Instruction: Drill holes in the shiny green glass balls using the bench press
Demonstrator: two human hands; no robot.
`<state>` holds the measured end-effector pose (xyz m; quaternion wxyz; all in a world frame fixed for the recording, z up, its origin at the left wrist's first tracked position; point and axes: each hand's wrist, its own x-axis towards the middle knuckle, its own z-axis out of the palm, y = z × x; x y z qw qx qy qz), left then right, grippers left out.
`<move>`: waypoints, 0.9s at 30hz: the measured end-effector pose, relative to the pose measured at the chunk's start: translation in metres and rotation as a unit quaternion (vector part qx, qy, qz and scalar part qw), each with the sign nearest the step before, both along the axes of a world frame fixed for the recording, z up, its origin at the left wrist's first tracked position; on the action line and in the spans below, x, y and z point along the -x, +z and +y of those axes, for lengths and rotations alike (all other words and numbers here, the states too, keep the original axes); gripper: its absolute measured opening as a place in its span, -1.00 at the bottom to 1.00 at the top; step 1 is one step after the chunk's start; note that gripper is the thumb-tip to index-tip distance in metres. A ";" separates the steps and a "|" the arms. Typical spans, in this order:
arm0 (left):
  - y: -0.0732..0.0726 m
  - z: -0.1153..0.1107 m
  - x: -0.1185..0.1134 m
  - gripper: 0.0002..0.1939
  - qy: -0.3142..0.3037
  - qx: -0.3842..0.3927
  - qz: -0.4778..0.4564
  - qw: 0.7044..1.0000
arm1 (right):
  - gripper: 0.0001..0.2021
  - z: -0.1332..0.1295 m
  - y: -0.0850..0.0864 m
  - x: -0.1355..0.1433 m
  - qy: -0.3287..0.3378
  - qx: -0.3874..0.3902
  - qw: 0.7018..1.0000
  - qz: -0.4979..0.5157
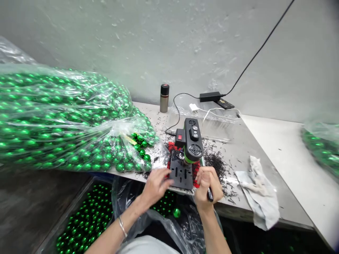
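Note:
A small bench drill press (194, 139) with a black head and a red switch stands on the work table. Its slotted black base plate (181, 174) reaches toward the table's front edge. At the plate's left edge is my left hand (157, 183), fingers apart and slightly blurred, with nothing visible in them. My right hand (209, 185) is closed around the press's lever (210, 194), whose black end sticks out below the fist. Below the plate, a shiny green ball (176, 212) lies over or drops into an open clear plastic bag (186, 225); I cannot tell which.
A large clear bag of green balls (66, 120) fills the left side. Black shavings (215, 164) surround the press. Behind it are a bottle (164, 98), a power adapter (210, 96) and cables. A white cloth (261, 195) hangs over the front edge. A bin (87, 218) of balls stands below.

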<state>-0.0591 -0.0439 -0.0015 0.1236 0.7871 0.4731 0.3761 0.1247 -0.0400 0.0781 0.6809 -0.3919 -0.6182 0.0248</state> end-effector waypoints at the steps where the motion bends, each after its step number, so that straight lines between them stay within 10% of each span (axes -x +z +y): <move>1: 0.005 0.016 0.008 -0.72 0.056 -0.010 0.022 0.998 | -0.68 0.000 -0.001 0.001 -0.001 -0.005 1.000 0.001; 5: 0.030 0.086 0.034 -0.69 0.239 0.046 0.161 0.956 | -0.68 0.001 -0.002 0.001 -0.004 -0.011 1.000 -0.001; 13: 0.050 0.129 0.030 -0.77 0.214 0.174 0.244 0.929 | -0.70 -0.001 -0.005 0.000 -0.003 0.005 1.000 -0.009; 18: 0.052 0.109 0.029 -0.61 0.171 0.253 -0.084 0.949 | -0.70 -0.001 -0.008 0.000 0.001 0.004 1.000 -0.007; 22: 0.041 0.077 0.016 -0.56 0.039 0.359 -0.411 0.837 | -0.69 0.000 -0.010 0.001 -0.004 -0.001 1.000 -0.004; 27: 0.023 0.050 -0.010 -0.58 -0.012 0.454 -0.489 0.745 | -0.68 0.000 -0.005 0.002 -0.011 -0.004 1.000 -0.015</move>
